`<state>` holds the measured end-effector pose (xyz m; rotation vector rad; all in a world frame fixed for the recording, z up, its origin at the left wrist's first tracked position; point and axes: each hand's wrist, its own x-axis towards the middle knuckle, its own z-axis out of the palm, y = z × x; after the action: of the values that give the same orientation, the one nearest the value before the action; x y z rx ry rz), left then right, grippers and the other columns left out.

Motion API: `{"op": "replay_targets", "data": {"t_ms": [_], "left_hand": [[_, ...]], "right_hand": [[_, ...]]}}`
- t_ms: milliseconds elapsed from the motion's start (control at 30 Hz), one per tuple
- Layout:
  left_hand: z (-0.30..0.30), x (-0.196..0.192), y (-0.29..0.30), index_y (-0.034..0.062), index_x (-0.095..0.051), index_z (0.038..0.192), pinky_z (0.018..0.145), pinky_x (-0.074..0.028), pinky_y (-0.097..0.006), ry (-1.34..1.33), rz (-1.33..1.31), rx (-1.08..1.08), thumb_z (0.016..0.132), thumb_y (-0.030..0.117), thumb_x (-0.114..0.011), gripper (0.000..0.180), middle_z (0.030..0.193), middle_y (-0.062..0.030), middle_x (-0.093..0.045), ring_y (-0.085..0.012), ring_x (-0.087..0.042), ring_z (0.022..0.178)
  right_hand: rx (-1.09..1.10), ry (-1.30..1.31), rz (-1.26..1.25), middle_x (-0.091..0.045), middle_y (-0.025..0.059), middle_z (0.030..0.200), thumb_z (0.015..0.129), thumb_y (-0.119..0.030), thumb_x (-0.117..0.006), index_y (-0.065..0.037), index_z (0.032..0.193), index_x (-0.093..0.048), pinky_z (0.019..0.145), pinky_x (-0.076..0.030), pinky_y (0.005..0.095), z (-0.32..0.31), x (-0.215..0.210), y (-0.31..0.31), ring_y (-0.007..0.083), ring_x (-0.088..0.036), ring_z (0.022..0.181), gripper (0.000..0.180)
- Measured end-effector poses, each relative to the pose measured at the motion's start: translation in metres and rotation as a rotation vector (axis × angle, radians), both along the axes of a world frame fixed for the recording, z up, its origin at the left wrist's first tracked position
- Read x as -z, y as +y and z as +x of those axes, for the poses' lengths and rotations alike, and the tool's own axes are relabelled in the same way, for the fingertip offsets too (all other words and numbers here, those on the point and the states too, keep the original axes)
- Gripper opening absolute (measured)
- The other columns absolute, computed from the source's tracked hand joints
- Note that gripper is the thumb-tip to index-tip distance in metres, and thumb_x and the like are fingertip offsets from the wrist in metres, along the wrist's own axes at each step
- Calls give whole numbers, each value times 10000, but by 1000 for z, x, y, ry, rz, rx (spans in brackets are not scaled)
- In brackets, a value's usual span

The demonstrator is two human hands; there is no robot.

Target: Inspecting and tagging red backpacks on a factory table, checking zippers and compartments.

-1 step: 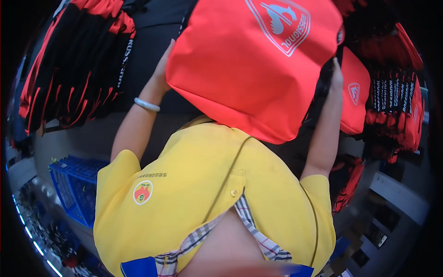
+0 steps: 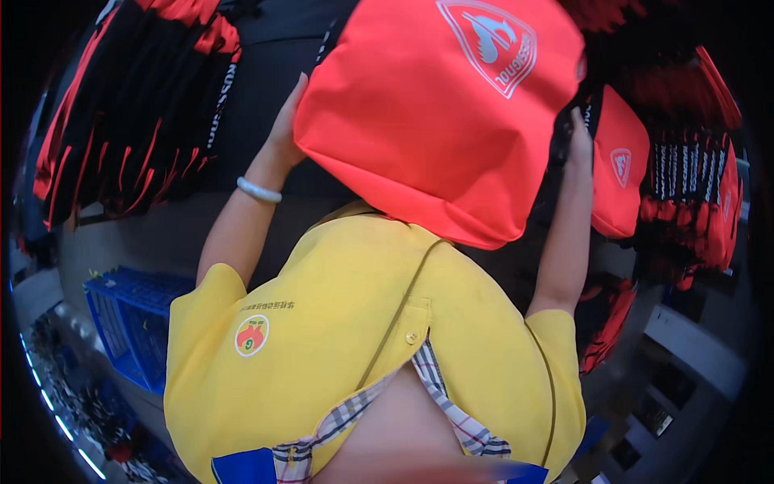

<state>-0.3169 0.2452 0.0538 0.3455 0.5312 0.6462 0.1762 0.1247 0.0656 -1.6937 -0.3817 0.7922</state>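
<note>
A large red bag (image 2: 419, 137) with black sides and a pale shield emblem is held up in front of my chest; its top runs out of view. My left hand (image 2: 289, 121) grips its left edge, the thumb pointing up along the side and the other fingers hidden behind. At the bag's black right side is my right hand (image 2: 580, 139), closed on it, with most of its fingers out of sight. The bag's lower corner hangs close to my yellow shirt.
A stack of black and red bags (image 2: 137, 121) stands on the left. Right of my right hand sits another red bag (image 2: 619, 165), beside a row of black and red bags (image 2: 685, 173). A blue plastic crate (image 2: 125, 327) is at lower left, below a dark work surface (image 2: 270, 60).
The bag's right side has shifted a little to the left and turned slightly, and my right hand has moved left with it. My left hand has barely moved.
</note>
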Motion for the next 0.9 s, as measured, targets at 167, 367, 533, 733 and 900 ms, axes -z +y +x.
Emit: {"op": "replay_targets", "data": {"t_ms": [167, 367, 533, 733, 900], "left_hand": [[-18, -14, -53, 76, -380, 1438, 1014, -449, -300, -3, 183, -35, 996, 325, -510, 523, 1387, -60, -514, -157, -536, 1231], [11, -40, -87, 58, -269, 1474, 914, -499, -296, 222, 338, -127, 876, 192, -722, 762, 1358, -104, -495, -179, -546, 1190], [54, -64, -95, 27, -202, 1484, 963, -463, -296, 438, 759, -90, 838, 190, -752, 864, 1368, -140, -448, -189, -489, 1217], [77, -65, -103, 24, -187, 1487, 942, -476, -286, 348, 815, -159, 848, 164, -742, 858, 1362, -144, -450, -195, -515, 1195], [88, -73, -130, -5, -365, 1380, 765, -525, -253, 253, 497, -98, 870, 206, -739, 667, 1225, -120, -564, -135, -623, 945]], "right_hand": [[-375, -447, 3, -633, 108, 1208, 976, -187, -553, 23, 1227, -593, 970, -439, 340, -98, 47, -62, 182, -571, 1131, 330], [-479, -658, 250, -639, 131, 1184, 897, -156, -662, 15, 1205, -599, 1001, -429, 352, -214, -58, -85, 246, -578, 1144, 358], [-580, -1133, 258, -643, 167, 1072, 772, -155, -774, -15, 1154, -608, 877, -478, 391, -262, -88, -63, 352, -595, 991, 439], [-501, -449, 133, -666, 56, 880, 872, -101, -699, 32, 1020, -668, 716, -468, 269, -239, -97, -69, 147, -593, 800, 201], [-361, -33, 317, -669, -2, 842, 938, -89, -628, 50, 1018, -693, 741, -463, 201, -244, -101, -49, 47, -578, 803, 172]]}}
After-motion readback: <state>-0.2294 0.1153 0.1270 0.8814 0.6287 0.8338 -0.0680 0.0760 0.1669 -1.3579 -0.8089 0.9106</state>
